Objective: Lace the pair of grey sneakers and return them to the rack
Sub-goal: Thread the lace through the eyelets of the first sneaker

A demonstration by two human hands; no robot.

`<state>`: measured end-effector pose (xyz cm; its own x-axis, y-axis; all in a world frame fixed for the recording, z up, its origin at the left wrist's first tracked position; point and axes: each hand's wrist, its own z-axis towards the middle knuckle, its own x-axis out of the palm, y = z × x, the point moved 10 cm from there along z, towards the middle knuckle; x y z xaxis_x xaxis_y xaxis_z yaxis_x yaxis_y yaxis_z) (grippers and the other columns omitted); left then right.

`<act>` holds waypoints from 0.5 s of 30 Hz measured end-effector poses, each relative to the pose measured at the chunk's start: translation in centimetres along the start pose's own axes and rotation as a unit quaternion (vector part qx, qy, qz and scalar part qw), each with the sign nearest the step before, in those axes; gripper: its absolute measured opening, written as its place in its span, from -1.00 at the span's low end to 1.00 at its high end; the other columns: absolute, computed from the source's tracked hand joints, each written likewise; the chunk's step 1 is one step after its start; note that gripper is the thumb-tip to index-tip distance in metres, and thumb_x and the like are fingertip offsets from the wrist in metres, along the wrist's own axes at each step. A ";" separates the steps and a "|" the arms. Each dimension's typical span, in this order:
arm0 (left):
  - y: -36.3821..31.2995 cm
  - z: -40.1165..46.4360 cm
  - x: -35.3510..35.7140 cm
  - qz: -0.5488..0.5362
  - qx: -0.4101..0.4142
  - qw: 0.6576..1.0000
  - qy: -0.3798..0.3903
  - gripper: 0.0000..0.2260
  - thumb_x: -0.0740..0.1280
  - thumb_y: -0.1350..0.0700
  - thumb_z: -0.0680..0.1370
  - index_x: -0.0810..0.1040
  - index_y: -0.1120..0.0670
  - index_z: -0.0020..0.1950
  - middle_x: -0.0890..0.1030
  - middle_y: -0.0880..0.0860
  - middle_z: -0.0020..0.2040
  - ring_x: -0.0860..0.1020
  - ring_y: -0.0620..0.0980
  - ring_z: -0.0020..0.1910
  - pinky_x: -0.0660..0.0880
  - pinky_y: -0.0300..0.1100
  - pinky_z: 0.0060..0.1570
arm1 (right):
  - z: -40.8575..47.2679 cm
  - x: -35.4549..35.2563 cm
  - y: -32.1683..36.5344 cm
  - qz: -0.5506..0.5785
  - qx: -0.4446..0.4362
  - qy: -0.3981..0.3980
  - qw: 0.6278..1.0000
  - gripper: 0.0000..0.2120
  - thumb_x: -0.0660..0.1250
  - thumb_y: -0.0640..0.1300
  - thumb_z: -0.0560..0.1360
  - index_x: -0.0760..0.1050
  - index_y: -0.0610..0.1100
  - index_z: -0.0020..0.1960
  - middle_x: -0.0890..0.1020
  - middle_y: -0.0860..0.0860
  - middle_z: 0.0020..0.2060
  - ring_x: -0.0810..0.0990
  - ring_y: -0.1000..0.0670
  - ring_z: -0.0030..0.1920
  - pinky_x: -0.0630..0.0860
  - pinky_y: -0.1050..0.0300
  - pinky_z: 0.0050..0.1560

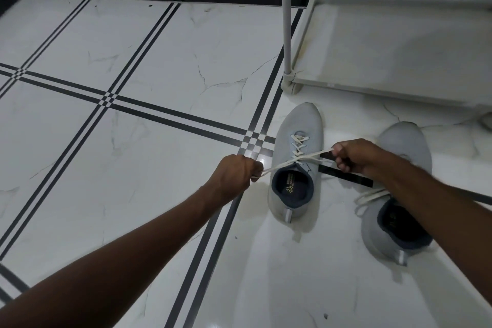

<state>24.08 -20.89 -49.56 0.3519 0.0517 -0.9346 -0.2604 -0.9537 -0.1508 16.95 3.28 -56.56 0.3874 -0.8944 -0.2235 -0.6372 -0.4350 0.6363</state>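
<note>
Left hand (235,173) clenched on one lace end, pulled out left of the left sneaker (295,165). That sneaker sits on the floor (133,42) between both hands, long axis running away from the person, toe toward the rack (394,48). Right hand (354,156) clenched on the other lace end, slightly nearer the eyelets. Right sneaker (399,194) just beside, partly under the right forearm, same heading, laces loose.

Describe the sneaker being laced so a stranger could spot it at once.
Start at the grey rack by the wall. Two grey sneakers sit on the floor before it; take the left sneaker, near the rack's corner leg. Its lace is pulled taut sideways between both hands, unlike its neighbour's slack one.
</note>
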 end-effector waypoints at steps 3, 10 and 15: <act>0.1 -0.6 0.3 -0.003 -0.006 1.000 0.001 -0.76 0.25 0.34 0.41 0.37 -0.01 -0.27 0.44 -0.04 -0.37 0.40 0.01 -0.37 0.28 -0.20 -0.32 | 0.1 -0.3 -0.4 0.044 0.030 -0.019 0.998 -0.65 -0.04 -0.43 0.48 0.33 -0.13 -0.35 0.34 -0.06 -0.46 0.32 0.09 -0.66 0.22 0.37 -0.66; 0.8 -0.7 0.5 -0.056 -0.017 0.998 0.000 -0.78 0.28 0.36 0.36 0.49 0.02 -0.31 0.45 -0.07 -0.41 0.39 -0.01 -0.41 0.31 -0.21 -0.34 | 0.1 0.0 -1.3 0.075 0.050 -0.047 0.995 -0.66 0.02 -0.37 0.52 0.38 -0.14 -0.34 0.38 -0.06 -0.43 0.35 0.03 -0.55 0.26 0.37 -0.66; 1.5 -0.2 0.6 -0.146 -0.044 0.988 0.034 -0.82 0.32 0.30 0.50 0.65 0.11 -0.23 0.55 -0.06 -0.38 0.51 -0.08 -0.39 0.44 -0.20 -0.30 | -0.6 -0.4 -0.1 0.045 -0.022 -0.073 0.996 -0.71 0.16 -0.32 0.56 0.48 -0.21 -0.31 0.51 -0.12 -0.42 0.46 -0.05 -0.50 0.42 0.29 -0.60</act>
<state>24.05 -22.31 -50.26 0.4601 0.3110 -0.8316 -0.0609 -0.9234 -0.3790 17.27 3.73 -56.08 0.2263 -0.9367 -0.2670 -0.6337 -0.3498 0.6900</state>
